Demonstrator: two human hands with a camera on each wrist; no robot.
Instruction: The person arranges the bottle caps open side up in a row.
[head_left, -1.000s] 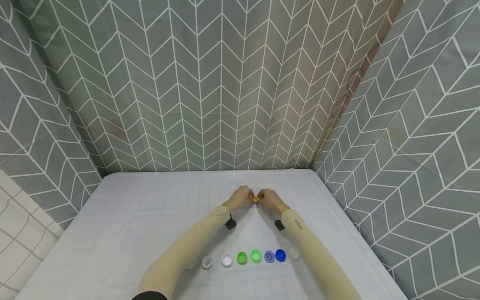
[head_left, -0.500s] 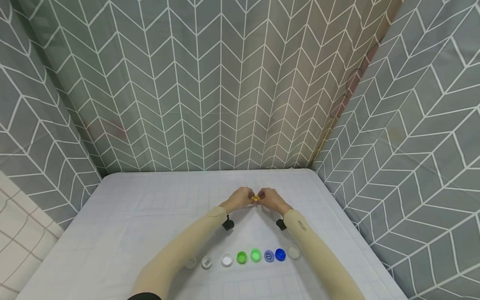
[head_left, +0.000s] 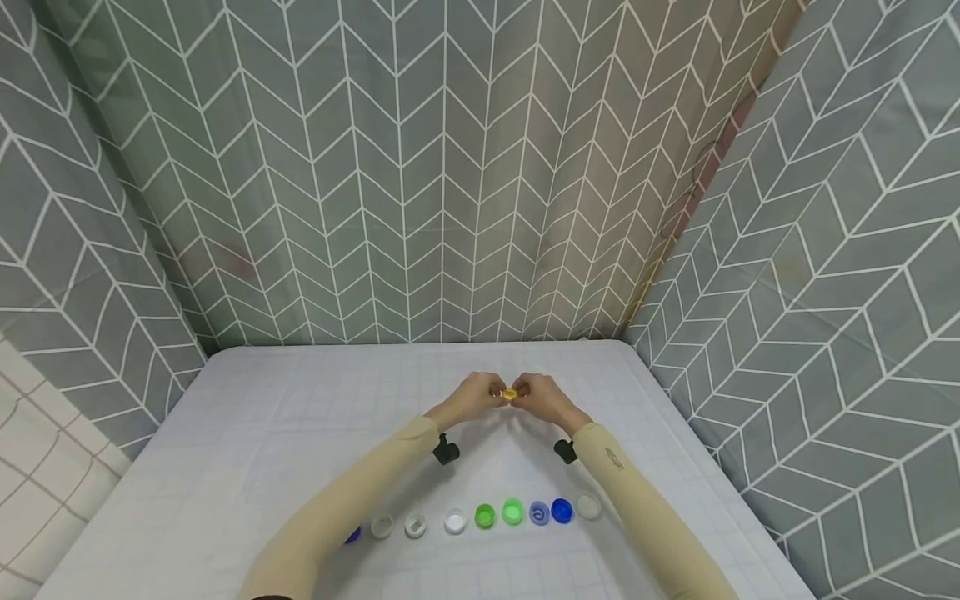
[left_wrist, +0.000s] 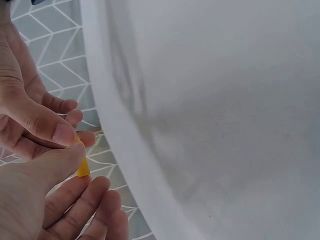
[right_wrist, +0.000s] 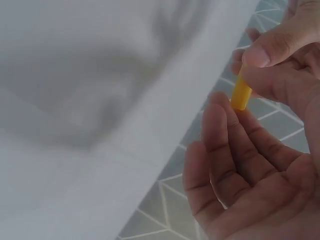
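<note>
In the head view a small yellow bottle cap (head_left: 509, 393) is held up over the far half of the table, between two hands. My left hand (head_left: 477, 395) pinches its left side with thumb and fingers, and my right hand (head_left: 542, 397) pinches the right side. From the left wrist the yellow cap (left_wrist: 83, 167) appears edge-on, partly covered by both thumbs. The right wrist view gives the same cap (right_wrist: 241, 94) as a short yellow strip below the thumbs, the right hand's other fingers (right_wrist: 245, 160) spread loosely beneath it.
Nearer the body a row of caps lies on the white-covered table (head_left: 247, 433): a white one (head_left: 454, 522), a green one (head_left: 484, 516), a light green one (head_left: 513, 511), a spiral-marked one (head_left: 539, 512), a blue one (head_left: 562, 510) and several others. Patterned curtains (head_left: 442, 208) surround the table.
My left forearm has shifted left, uncovering part of a blue cap at the row's left end. The yellow cap has risen slightly, still between both hands.
</note>
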